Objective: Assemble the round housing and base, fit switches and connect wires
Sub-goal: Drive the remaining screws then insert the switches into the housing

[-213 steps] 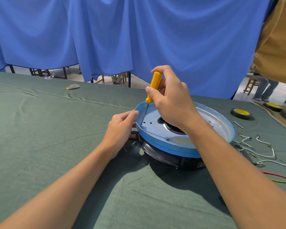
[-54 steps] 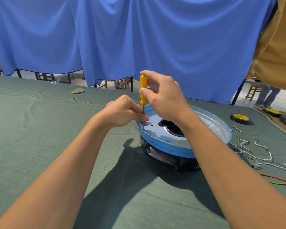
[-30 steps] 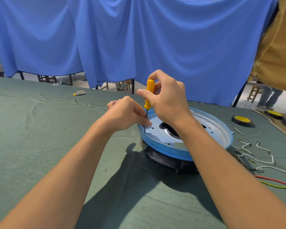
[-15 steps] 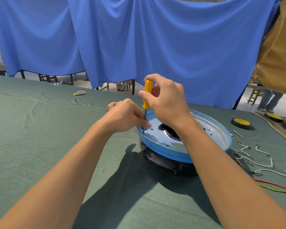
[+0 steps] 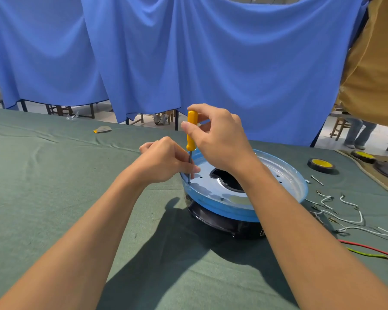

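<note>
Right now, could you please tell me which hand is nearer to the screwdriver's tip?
Left. The left hand pinches the screwdriver by its shaft, just above the tip; the right hand grips the yellow handle, higher up.

Left hand (image 5: 164, 162) and right hand (image 5: 220, 139) both bare; nails cut short, the right thumbnail (image 5: 185, 124) rounded at the tip. Left forearm (image 5: 87, 231) and right forearm (image 5: 300, 231) bare as well, from the wrists back toward the elbows, slender and smooth. Knuckles form a row of low ridges across the back of each hand.
</note>
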`<state>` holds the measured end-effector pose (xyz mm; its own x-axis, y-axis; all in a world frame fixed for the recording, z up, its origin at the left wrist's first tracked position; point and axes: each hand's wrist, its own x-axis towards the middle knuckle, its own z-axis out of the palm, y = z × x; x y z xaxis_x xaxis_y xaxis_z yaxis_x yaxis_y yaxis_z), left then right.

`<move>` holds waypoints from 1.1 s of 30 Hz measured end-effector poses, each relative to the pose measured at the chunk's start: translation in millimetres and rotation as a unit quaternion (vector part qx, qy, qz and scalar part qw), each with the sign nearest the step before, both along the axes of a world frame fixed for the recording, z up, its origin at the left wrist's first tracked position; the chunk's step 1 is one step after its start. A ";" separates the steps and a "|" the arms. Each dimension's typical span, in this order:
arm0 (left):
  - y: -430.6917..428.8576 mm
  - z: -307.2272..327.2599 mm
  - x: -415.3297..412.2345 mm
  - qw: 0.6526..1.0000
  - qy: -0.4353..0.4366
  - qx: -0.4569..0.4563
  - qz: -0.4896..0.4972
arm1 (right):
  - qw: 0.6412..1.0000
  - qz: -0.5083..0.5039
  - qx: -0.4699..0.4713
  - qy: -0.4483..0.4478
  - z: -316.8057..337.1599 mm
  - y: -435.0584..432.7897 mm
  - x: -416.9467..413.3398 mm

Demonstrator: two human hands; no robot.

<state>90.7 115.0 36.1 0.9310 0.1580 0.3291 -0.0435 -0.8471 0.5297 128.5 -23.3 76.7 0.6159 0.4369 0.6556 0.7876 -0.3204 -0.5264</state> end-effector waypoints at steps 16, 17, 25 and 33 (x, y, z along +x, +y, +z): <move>3.5 5.6 -5.2 0.995 0.014 -0.084 -0.041 | 0.999 0.041 0.001 0.021 3.1 -2.3 -2.0; 4.7 7.0 -6.0 0.995 0.022 -0.082 -0.052 | 0.998 0.052 -0.001 0.024 3.1 -1.9 -2.6; 2.1 3.6 -5.2 0.994 0.004 -0.100 -0.043 | 1.000 -0.018 0.003 -0.024 -4.6 2.1 1.9; 1.0 9.1 -5.0 0.996 0.041 -0.042 -0.062 | 0.999 0.045 0.003 0.021 -2.1 0.3 1.7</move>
<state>85.6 116.0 45.2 0.9680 0.0639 0.2426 -0.0993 -0.7907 0.6041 130.2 -22.9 74.6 0.6020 0.4876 0.6323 0.7897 -0.2464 -0.5619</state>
